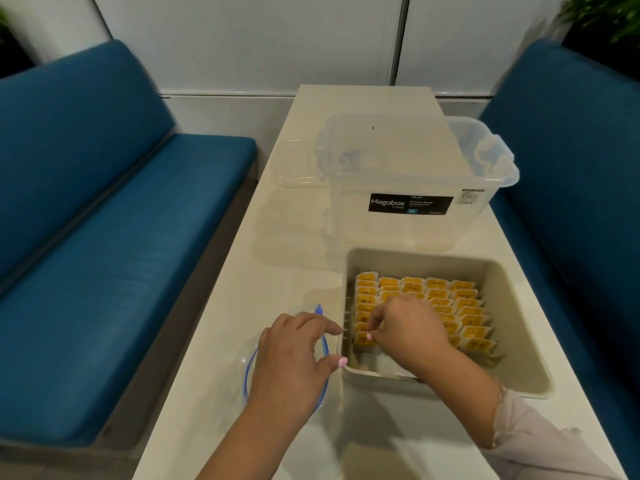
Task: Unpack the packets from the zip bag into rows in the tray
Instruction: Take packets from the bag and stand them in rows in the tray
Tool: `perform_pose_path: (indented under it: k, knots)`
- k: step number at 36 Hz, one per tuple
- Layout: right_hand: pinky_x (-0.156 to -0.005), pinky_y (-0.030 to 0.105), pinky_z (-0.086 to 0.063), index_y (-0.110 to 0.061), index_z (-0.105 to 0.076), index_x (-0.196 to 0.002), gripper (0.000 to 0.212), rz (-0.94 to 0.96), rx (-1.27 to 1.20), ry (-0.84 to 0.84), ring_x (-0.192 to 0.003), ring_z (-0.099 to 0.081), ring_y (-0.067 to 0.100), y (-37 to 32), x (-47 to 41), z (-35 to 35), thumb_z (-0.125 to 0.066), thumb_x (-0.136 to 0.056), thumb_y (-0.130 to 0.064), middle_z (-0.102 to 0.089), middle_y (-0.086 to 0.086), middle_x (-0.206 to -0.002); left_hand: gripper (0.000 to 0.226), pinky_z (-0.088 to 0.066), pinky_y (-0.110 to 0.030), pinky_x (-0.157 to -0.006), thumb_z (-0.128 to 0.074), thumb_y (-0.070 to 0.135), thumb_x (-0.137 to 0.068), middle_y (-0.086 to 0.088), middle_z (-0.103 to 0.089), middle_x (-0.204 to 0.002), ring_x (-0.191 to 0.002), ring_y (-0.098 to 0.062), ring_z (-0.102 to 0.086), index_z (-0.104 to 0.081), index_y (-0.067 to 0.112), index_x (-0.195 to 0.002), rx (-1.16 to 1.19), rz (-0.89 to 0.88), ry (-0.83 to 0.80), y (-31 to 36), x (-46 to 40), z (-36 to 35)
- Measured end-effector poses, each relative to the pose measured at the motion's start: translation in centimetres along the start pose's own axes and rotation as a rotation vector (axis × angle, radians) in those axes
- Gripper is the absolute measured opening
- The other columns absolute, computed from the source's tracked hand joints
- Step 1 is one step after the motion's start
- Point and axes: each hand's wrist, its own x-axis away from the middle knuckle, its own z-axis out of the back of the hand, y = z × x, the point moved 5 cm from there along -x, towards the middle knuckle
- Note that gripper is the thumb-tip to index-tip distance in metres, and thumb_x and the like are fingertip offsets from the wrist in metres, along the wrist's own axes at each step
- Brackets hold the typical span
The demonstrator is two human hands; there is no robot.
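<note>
A beige tray [519, 358] sits at the near right of the table and holds several rows of yellow packets [436, 296] standing on edge. My right hand [408, 327] is inside the tray, its fingertips pinched on a yellow packet [363, 339] at the near end of the leftmost row. A clear zip bag [249, 362] with a blue zip line lies flat on the table left of the tray. My left hand [294, 358] rests over the bag beside the tray's left wall, fingers spread and holding nothing.
A clear Megabox storage box [408, 188] stands behind the tray, with its clear lid [298, 164] lying to its left. Blue bench seats [104, 237] flank the narrow white table [270, 244] on both sides. A white wall closes the far end.
</note>
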Motion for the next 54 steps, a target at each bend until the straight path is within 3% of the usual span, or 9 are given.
perform_pose_path:
  k: [8,12,17,21,24,33,39,46,54]
  knots:
    - [-0.067,0.024,-0.044,-0.031,-0.072,-0.091,0.013,-0.014,-0.026,-0.006,-0.088,-0.058,0.013,0.1,0.0,0.1,-0.068,-0.082,-0.040,-0.067,-0.008,-0.094,0.031,-0.031,-0.020,-0.098,-0.067,0.046,-0.078,0.024,-0.053,-0.119,-0.112,-0.002,-0.043,-0.057,0.043,-0.107,0.018,0.026,0.010,0.0,0.0,0.2]
    - [-0.065,0.023,-0.039,-0.032,-0.070,-0.092,0.016,-0.003,-0.052,0.005,-0.088,-0.056,0.011,0.2,0.2,0.9,-0.069,-0.081,-0.043,-0.062,-0.010,-0.088,0.033,-0.035,-0.020,-0.087,-0.074,0.025,-0.076,0.027,-0.056,-0.102,-0.095,-0.003,-0.047,-0.054,0.047,-0.091,0.073,-0.028,0.171,-1.2,0.1,1.6]
    - [-0.067,0.026,-0.049,-0.034,-0.069,-0.092,0.017,0.010,-0.084,0.030,-0.083,-0.061,0.010,-0.3,0.5,1.7,-0.068,-0.081,-0.046,-0.064,-0.012,-0.086,0.042,-0.033,-0.025,-0.089,-0.068,0.005,-0.076,0.028,-0.051,-0.109,-0.101,-0.005,-0.043,-0.060,0.038,-0.101,0.019,0.008,0.353,-3.6,0.5,4.0]
    - [-0.063,0.025,-0.047,-0.033,-0.069,-0.092,0.016,0.048,-0.137,0.043,-0.076,-0.056,0.008,-1.5,0.7,2.4,-0.068,-0.081,-0.045,-0.053,-0.014,-0.072,0.043,-0.033,-0.018,-0.092,-0.063,0.013,-0.084,0.025,-0.049,-0.117,-0.118,-0.007,-0.042,-0.052,0.036,-0.118,0.060,0.144,0.229,-5.3,1.2,4.2]
    - [-0.053,0.018,-0.034,-0.031,-0.069,-0.092,0.017,0.114,-0.154,0.057,-0.068,-0.048,0.003,-3.0,1.1,2.7,-0.066,-0.083,-0.045,-0.050,-0.015,-0.066,0.047,-0.043,-0.022,-0.085,-0.061,0.022,-0.085,0.017,-0.052,-0.127,-0.109,-0.011,-0.054,-0.047,0.038,-0.126,0.062,0.248,0.127,-5.9,1.9,4.0]
    - [-0.076,0.027,-0.046,-0.029,-0.066,-0.110,0.022,0.298,-0.128,-0.079,-0.098,-0.059,0.019,-9.4,2.6,0.5,-0.050,-0.094,-0.031,-0.065,-0.004,-0.104,0.044,-0.047,-0.026,-0.093,-0.052,0.015,-0.090,0.012,-0.060,-0.125,-0.111,-0.009,-0.058,-0.049,0.031,-0.131,0.083,0.299,0.099,-7.2,2.2,3.1]
    - [-0.069,0.032,-0.037,-0.008,-0.056,-0.117,0.029,0.457,0.193,-0.217,-0.100,-0.059,0.030,-13.0,2.7,-3.5,-0.048,-0.090,-0.001,-0.057,0.012,-0.112,0.044,-0.046,-0.025,-0.095,-0.046,0.015,-0.093,0.008,-0.062,-0.123,-0.112,-0.010,-0.059,-0.047,0.030,-0.134,0.092,0.303,0.104,-7.3,2.1,3.0]
    - [-0.082,0.036,-0.045,0.003,-0.052,-0.119,0.028,0.414,0.215,-0.249,-0.106,-0.058,0.032,-14.3,1.3,-6.3,-0.044,-0.093,0.001,-0.056,0.020,-0.119,0.047,-0.047,-0.026,-0.093,-0.043,0.014,-0.093,0.008,-0.063,-0.121,-0.108,-0.013,-0.060,-0.044,0.034,-0.135,0.037,0.300,0.098,-7.6,2.4,2.9]
    - [-0.096,0.037,-0.042,0.002,-0.053,-0.124,0.038,0.403,0.340,-0.353,-0.118,-0.052,0.033,-14.6,0.2,-6.8,-0.055,-0.094,-0.021,-0.056,0.018,-0.127,0.047,-0.047,-0.026,-0.094,-0.041,0.015,-0.094,0.009,-0.062,-0.123,-0.108,-0.013,-0.060,-0.044,0.036,-0.135,0.030,0.306,0.078,-8.0,2.6,2.7]
